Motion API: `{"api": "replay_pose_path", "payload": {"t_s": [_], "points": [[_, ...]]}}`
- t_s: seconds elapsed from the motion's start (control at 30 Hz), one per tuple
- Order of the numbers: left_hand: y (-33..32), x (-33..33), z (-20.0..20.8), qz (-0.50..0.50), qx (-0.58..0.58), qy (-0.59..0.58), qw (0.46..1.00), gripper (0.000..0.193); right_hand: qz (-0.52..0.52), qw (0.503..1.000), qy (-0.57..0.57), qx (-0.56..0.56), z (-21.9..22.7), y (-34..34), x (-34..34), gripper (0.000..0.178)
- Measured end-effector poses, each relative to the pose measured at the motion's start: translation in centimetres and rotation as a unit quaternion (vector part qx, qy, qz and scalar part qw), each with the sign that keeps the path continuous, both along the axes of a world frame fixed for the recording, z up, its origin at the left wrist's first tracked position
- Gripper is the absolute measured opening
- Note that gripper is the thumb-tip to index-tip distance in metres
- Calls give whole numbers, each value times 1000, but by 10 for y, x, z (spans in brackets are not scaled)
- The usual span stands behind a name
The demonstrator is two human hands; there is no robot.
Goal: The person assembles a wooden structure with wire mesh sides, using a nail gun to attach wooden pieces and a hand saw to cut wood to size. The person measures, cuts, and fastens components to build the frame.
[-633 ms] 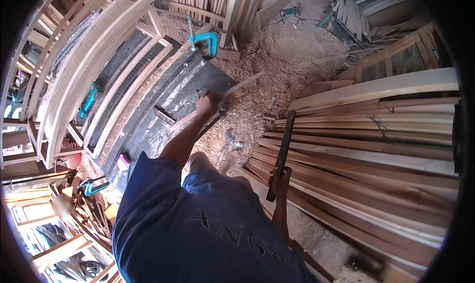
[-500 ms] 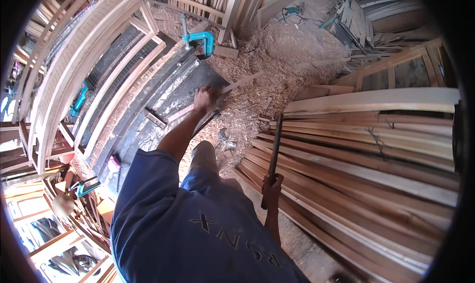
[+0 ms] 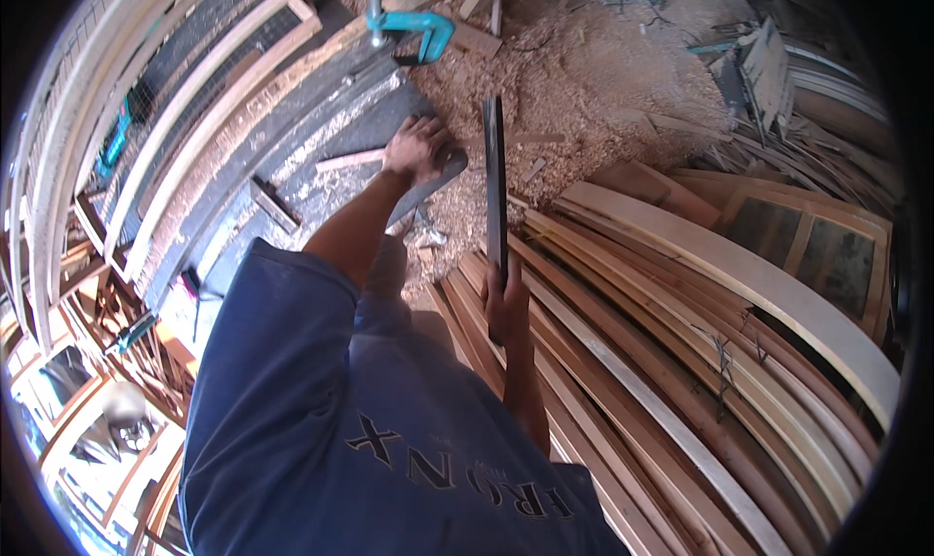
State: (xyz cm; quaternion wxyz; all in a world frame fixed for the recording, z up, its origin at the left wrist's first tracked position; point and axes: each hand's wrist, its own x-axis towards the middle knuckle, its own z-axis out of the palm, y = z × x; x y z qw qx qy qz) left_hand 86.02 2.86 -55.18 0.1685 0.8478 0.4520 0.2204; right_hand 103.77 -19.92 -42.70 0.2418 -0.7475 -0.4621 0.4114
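Sawdust floor (image 3: pixel 584 79) lies open beyond both hands. The left hand (image 3: pixel 416 149) presses a wood strip (image 3: pixel 350 160) at the dark bench's (image 3: pixel 321 128) edge; the right hand (image 3: pixel 506 303) grips a long dark blade (image 3: pixel 495 181), stacked planks (image 3: pixel 681 361) just beside.

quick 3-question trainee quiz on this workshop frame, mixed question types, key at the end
1. True or false: the right hand grips a long dark flat bar by its lower end.
2. What does the left hand press against the dark workbench?
A. a teal clamp
B. a thin wooden strip
C. a wire mesh frame
3. Fill in: the teal clamp sits at the bench's far end, beside a floor covered in ____.

Key: 1 true; 2 B, the wooden strip; 3 wood shavings.
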Motion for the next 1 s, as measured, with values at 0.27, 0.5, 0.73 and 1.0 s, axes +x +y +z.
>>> {"api": "replay_pose_path", "payload": {"t_s": [0.27,0.5,0.73,1.0], "points": [[0,-2,-12,17,-26,40,999,35,-37,994,103,2,-19,2,-4,29],[-182,-49,31,12,-15,43,999,30,-87,972,204,74,-15,-106,-7,32],[-359,-229,56,47,-32,89,994,31,-93,980,165,55,3,-188,-64,31],[-435,-446,37,-110,-49,28,992,24,-142,963,154,168,-13,-238,-182,32]]}}
